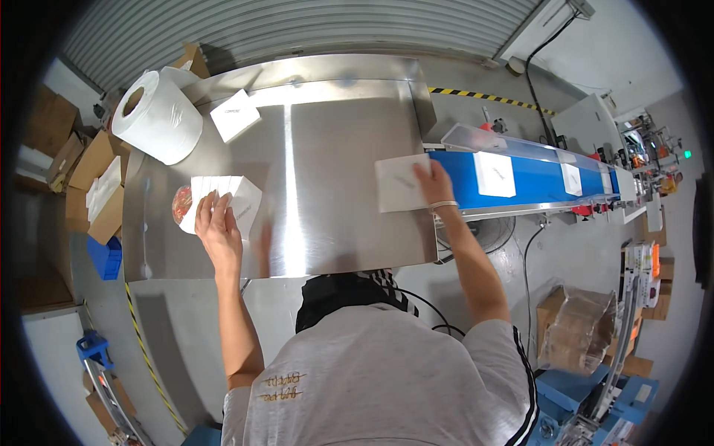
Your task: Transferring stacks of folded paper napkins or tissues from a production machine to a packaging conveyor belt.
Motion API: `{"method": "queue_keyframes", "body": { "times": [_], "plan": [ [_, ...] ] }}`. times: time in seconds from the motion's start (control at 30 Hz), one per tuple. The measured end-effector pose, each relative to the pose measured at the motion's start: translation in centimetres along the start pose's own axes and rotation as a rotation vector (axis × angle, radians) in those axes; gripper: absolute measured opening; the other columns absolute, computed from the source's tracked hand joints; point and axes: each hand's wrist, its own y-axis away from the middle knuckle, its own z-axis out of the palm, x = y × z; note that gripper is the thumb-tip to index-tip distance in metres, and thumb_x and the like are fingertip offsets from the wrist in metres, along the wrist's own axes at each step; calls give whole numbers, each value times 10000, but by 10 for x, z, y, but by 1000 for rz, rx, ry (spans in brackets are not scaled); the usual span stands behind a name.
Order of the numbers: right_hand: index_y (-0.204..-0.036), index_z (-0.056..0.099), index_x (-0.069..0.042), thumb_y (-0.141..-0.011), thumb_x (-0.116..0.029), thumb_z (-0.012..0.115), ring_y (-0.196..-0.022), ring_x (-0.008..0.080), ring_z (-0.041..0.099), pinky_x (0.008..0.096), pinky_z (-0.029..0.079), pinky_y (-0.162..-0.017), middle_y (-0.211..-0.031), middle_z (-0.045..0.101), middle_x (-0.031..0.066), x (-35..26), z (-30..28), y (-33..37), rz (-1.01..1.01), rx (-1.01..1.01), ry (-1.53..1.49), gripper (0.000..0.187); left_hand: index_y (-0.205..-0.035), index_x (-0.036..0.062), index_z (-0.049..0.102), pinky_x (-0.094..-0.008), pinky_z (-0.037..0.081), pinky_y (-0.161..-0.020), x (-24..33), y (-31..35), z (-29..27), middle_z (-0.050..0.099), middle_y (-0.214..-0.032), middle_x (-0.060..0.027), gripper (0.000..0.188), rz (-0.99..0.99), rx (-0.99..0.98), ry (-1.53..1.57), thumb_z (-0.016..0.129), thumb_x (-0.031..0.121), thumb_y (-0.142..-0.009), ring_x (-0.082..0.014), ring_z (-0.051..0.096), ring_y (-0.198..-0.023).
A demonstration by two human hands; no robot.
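My left hand [217,223] rests with bent fingers against a row of white square paper packets [244,207] on the left part of the steel table [349,186]. Its fingertips press on the near packets; the thumb is hard to see. Beside the row, at its left, lies a round red-patterned thing [181,202], partly covered. Out to the right, my right hand [437,184] grips the right edge of a flat white packet [401,183], where the table meets the blue conveyor belt [461,165]. Further packets [494,175] lie spaced along the belt.
A big white roll [167,123] stands at the table's far left corner, with a small white packet stack [236,116] beside it. Raised steel edges border the far side. A clear guard [513,145] runs along the belt. Cardboard boxes [97,167] stand left of the table.
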Motion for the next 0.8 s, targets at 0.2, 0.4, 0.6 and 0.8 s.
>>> {"method": "queue_keyframes", "body": {
  "times": [0.2, 0.4, 0.6, 0.8],
  "plan": [
    [-1097, 604, -23, -796, -469, 685, -851, 385, 607, 442, 496, -750, -963, 648, 220, 89, -85, -55, -221, 321, 745, 544, -964, 30, 692, -435, 503, -834, -3, -7, 9, 620, -1085, -197, 334, 17, 97, 186, 593, -131, -688, -380, 614, -968],
    [-1235, 529, -66, -801, -302, 681, -1168, 373, 479, 486, 402, -961, -1292, 493, 174, -42, 29, -14, -663, 6, 667, 516, -945, 69, 711, -469, 348, -1005, -7, 3, 9, 593, -1210, -143, 260, -81, 55, 120, 615, -60, -741, -351, 489, -1196],
    [-1243, 555, -163, -774, -168, 728, -1121, 273, 538, 365, 462, -926, -1249, 534, 93, -160, 177, 33, -466, -782, -131, 500, -938, 97, 721, -481, 319, -1021, -11, 2, 13, 582, -1233, -144, 243, -39, 16, 123, 634, -31, -752, -371, 466, -1219],
    [-1253, 523, -48, -799, -207, 717, -1070, 253, 560, 332, 466, -906, -1218, 554, 115, -152, 231, 23, -615, -852, -174, 519, -1099, 127, 665, -515, 263, -1055, -15, 0, 5, 476, -1343, -174, 372, -30, -33, 100, 713, 95, -731, -396, 366, -1298]
  ]
}}
